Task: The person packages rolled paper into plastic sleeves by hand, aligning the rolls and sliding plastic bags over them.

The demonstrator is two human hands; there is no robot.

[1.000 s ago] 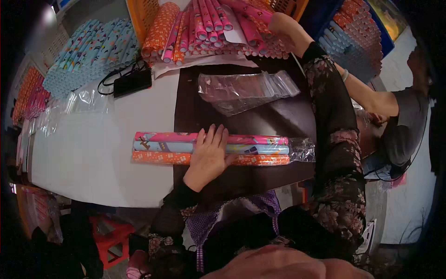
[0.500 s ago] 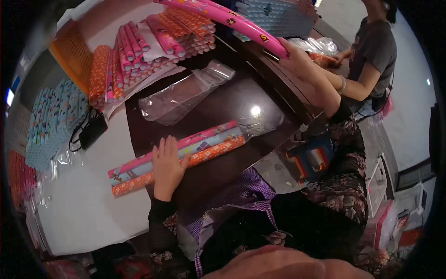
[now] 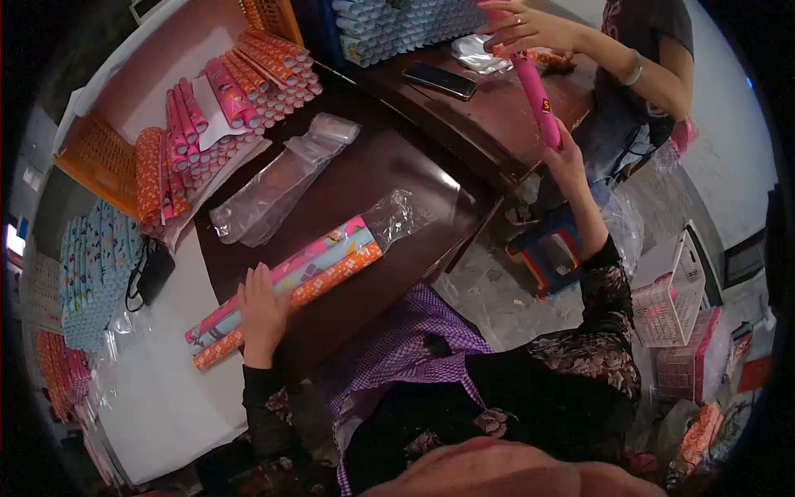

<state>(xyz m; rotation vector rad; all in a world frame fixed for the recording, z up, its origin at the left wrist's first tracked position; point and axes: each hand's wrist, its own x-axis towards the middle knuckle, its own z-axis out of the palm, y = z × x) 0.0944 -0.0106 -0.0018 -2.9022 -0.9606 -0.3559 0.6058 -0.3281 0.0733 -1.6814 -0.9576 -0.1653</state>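
My left hand [image 3: 262, 313] lies with outstretched fingers on a set of three wrapping paper rolls [image 3: 335, 265], pink, blue and orange, side by side. Clear plastic film [image 3: 402, 217] sticks out past their far right end. Away to the right, my right hand [image 3: 566, 157] grips the lower end of a pink wrapping paper roll [image 3: 535, 91] with printed figures. A co-worker's hand [image 3: 530, 31] is at that roll's upper end; whether it grips the roll, I cannot tell.
Flat clear plastic bags [image 3: 281, 184] lie on the dark table [image 3: 364, 319]. Stacked pink and orange rolls [image 3: 207, 124] stand behind, near an orange basket [image 3: 95, 161]. Blue rolls [image 3: 99, 265] are at left. A phone [image 3: 439, 80] rests on the co-worker's table. A stool [image 3: 551, 253] stands below.
My right hand has moved down and the pink roll now points more upright. The co-worker's hand has come to its upper end. My left hand stays on the three rolls; the view has shifted.
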